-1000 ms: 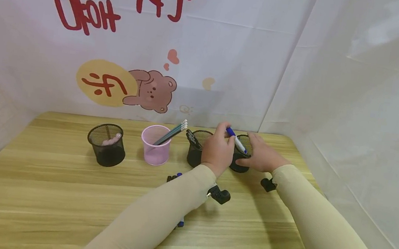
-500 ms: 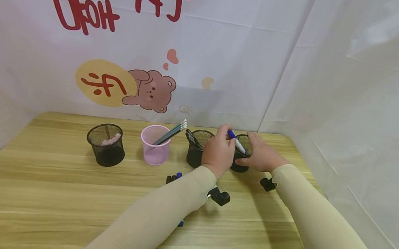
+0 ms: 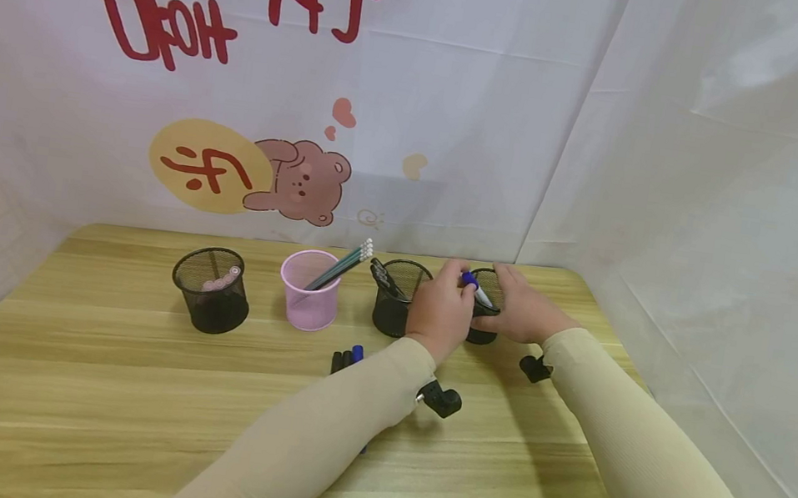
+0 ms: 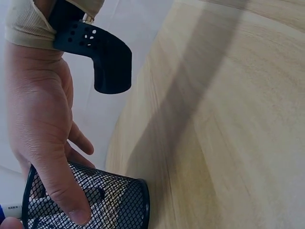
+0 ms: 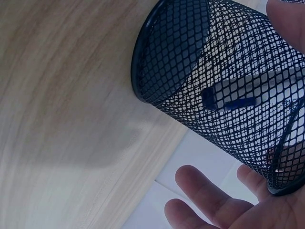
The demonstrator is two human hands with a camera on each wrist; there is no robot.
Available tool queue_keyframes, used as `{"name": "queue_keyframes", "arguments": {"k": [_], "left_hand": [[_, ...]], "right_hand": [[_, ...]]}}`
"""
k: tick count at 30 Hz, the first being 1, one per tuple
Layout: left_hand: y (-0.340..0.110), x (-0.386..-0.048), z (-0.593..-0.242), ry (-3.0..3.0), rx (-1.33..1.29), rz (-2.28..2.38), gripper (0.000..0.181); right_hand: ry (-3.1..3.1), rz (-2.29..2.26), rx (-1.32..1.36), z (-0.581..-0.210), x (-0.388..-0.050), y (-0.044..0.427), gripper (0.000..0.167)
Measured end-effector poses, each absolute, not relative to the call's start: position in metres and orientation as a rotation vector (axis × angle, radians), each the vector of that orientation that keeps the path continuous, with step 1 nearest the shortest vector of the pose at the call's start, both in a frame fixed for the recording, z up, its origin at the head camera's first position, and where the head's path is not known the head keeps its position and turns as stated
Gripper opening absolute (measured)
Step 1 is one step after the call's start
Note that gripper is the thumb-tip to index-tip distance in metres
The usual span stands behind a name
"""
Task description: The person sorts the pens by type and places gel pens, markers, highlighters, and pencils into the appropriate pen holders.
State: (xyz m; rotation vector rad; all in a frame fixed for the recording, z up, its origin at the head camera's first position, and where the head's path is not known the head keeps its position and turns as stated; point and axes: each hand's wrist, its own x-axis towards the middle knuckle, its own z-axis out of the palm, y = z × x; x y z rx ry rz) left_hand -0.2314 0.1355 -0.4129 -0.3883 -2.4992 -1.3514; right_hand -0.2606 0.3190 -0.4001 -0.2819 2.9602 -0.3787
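My left hand (image 3: 441, 309) pinches a white marker with a blue end (image 3: 471, 280) above the rightmost black mesh pen holder (image 3: 482, 336). The marker slants down into the holder; through the mesh in the right wrist view, its lower end with a dark blue cap (image 5: 208, 98) shows inside. Around that holder, my right hand (image 3: 523, 309) keeps its grip, thumb on one side and fingers on the other. In the left wrist view, this same right hand (image 4: 43, 114) grips the holder (image 4: 121, 200), and only a left fingertip (image 4: 10, 223) shows beside the marker.
Left of the hands stand a black mesh holder (image 3: 390, 315) with black pens, a pink holder (image 3: 311, 311) with pencils (image 3: 342, 267), and another black holder (image 3: 215, 311) with pink items. Several markers (image 3: 346, 360) lie on the table, partly hidden under the left forearm.
My left hand has moved slightly right and down, and the marker has sunk deeper into the pen holder. The right hand has stayed on the holder.
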Motion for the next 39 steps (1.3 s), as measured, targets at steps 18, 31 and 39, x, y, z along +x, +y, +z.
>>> {"name": "queue_keyframes", "arguments": {"k": [18, 31, 39], "left_hand": [[0.138, -0.228, -0.416, -2.571, -0.399, -1.321, 0.029], [0.12, -0.215, -0.413, -2.664, -0.568, -1.188, 0.036], [0.095, -0.204, -0.407, -2.752, -0.721, -1.069, 0.046]], "right_hand": [[2.955, -0.384, -0.28, -0.401, -0.261, 0.319, 0.123], [2.939, -0.395, -0.267, -0.403, -0.262, 0.32, 0.124], [2.948, -0.386, -0.267, -0.403, -0.261, 0.319, 0.123]]}}
